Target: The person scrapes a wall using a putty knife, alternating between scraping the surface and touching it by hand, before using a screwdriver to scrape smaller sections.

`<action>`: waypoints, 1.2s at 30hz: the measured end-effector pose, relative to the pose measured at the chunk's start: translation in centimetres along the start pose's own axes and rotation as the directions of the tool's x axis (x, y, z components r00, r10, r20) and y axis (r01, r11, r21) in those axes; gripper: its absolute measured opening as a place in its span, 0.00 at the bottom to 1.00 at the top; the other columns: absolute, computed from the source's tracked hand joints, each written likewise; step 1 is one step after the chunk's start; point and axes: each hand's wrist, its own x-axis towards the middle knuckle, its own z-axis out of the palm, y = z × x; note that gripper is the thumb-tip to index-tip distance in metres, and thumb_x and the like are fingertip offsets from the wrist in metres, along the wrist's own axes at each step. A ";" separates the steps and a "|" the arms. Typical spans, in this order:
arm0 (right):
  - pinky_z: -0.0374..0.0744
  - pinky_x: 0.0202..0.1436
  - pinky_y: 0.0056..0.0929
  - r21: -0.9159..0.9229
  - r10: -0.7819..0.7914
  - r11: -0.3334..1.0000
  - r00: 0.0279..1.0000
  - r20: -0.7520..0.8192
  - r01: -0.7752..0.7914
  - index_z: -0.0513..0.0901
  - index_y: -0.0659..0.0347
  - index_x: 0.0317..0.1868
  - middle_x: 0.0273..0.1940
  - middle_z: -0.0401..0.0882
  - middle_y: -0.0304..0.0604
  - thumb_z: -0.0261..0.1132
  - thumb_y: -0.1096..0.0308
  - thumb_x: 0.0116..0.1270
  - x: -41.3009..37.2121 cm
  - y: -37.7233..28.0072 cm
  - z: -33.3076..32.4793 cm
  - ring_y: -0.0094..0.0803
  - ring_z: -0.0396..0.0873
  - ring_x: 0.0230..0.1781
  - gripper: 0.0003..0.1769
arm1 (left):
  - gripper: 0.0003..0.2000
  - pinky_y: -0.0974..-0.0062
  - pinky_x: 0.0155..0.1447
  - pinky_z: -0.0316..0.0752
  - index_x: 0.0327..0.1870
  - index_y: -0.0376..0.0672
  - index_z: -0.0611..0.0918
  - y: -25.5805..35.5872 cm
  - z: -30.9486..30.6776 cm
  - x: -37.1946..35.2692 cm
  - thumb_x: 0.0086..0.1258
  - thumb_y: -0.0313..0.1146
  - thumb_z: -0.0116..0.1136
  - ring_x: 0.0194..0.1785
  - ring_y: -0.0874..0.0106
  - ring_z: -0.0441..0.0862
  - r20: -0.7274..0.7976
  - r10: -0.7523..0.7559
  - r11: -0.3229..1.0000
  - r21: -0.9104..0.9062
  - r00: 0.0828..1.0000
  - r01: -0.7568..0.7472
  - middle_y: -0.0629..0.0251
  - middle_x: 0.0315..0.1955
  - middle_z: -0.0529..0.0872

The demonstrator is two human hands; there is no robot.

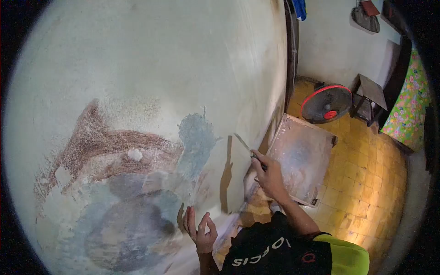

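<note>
My right hand point(270, 178) is closed round the dark handle of a putty knife point(243, 142), whose thin blade points up and to the left. The blade is held off the wall point(151, 59), and its shadow falls on the plaster beside it. Lower down, my left hand point(200, 231) is raised close to the wall with its fingers apart and nothing in it. Between and left of the hands, the pale wall has a rough brown bare area point(133, 140), a grey-blue filler patch point(197, 137) and a larger smeared damp-looking patch point(130, 224).
A worn board-like box point(300, 158) lies on the yellow tiled floor point(362, 178) to my right. Behind it are a black fan with red trim point(327, 104) and a small wooden stool point(371, 91). Flowered cloth point(410, 105) hangs at the far right.
</note>
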 end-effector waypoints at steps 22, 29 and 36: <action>0.77 0.36 0.41 -0.054 -0.136 0.989 0.990 0.028 0.137 0.78 0.61 0.65 0.31 0.79 0.58 0.61 0.69 0.72 -2.7 -2.2 2.2 0.48 0.80 0.28 0.21 | 0.12 0.50 0.70 0.66 0.50 0.47 0.85 -0.9 -0.9 -1.2 0.66 0.25 0.60 0.69 0.47 0.71 -0.051 -0.025 0.999 -0.036 0.998 0.024 0.49 0.66 0.74; 0.80 0.42 0.41 -0.041 -0.129 0.991 0.989 -0.067 0.127 0.79 0.63 0.63 0.35 0.83 0.59 0.61 0.69 0.72 -4.2 -1.9 3.5 0.52 0.83 0.33 0.21 | 0.08 0.45 0.71 0.63 0.46 0.47 0.85 -2.2 -2.9 -3.4 0.69 0.29 0.58 0.70 0.45 0.68 0.066 0.020 1.000 0.017 0.998 -0.021 0.53 0.65 0.74; 0.80 0.42 0.39 0.007 0.045 0.999 0.999 -0.017 -0.045 0.77 0.63 0.64 0.35 0.84 0.59 0.62 0.68 0.71 -3.2 -3.6 4.7 0.48 0.83 0.32 0.22 | 0.08 0.47 0.71 0.64 0.45 0.48 0.86 -2.8 -3.7 -3.3 0.70 0.30 0.57 0.70 0.47 0.69 0.083 0.039 0.998 -0.058 0.996 -0.034 0.55 0.64 0.76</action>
